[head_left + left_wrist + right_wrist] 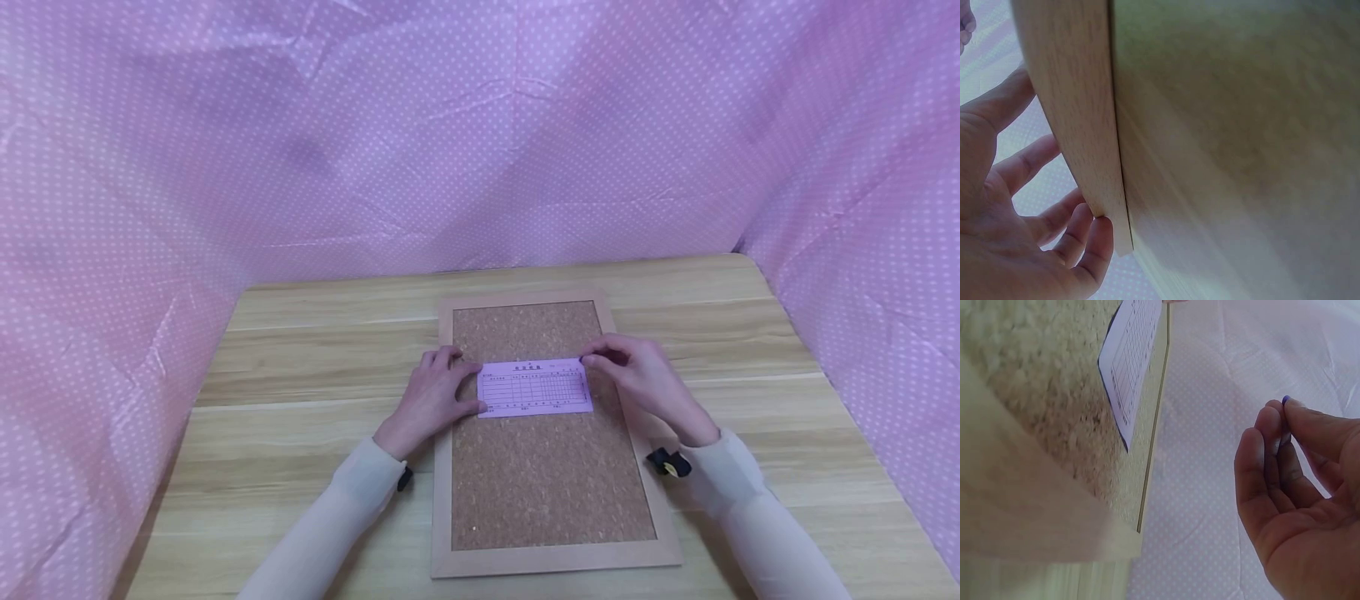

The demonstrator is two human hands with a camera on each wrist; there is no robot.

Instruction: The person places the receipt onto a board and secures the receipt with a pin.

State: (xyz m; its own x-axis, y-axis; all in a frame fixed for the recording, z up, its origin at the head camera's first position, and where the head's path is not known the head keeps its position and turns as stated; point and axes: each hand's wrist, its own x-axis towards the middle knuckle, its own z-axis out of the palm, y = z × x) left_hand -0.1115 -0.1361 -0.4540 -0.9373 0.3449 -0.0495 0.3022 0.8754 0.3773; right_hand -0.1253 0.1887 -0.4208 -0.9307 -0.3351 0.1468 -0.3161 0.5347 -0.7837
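A printed form slip (534,388), pinkish and ruled with a table, lies across the upper half of a wood-framed cork board (551,483). My left hand (433,392) rests over the board's left edge, its thumb and index fingertip pressing the slip's left end. In the left wrist view, the other fingers lie along the side of the wooden frame (1079,94). At the slip's top right corner, my right hand (645,379) pinches a small dark-blue pushpin (1286,399) between thumb and finger; mostly the fingertips hide it. The slip's edge (1127,381) stands slightly off the cork in the right wrist view.
Under the board is a light wood-grain table (315,367). Pink polka-dot cloth (480,142) hangs behind it and on both sides. Black wrist straps (669,463) show at the sleeve cuffs.
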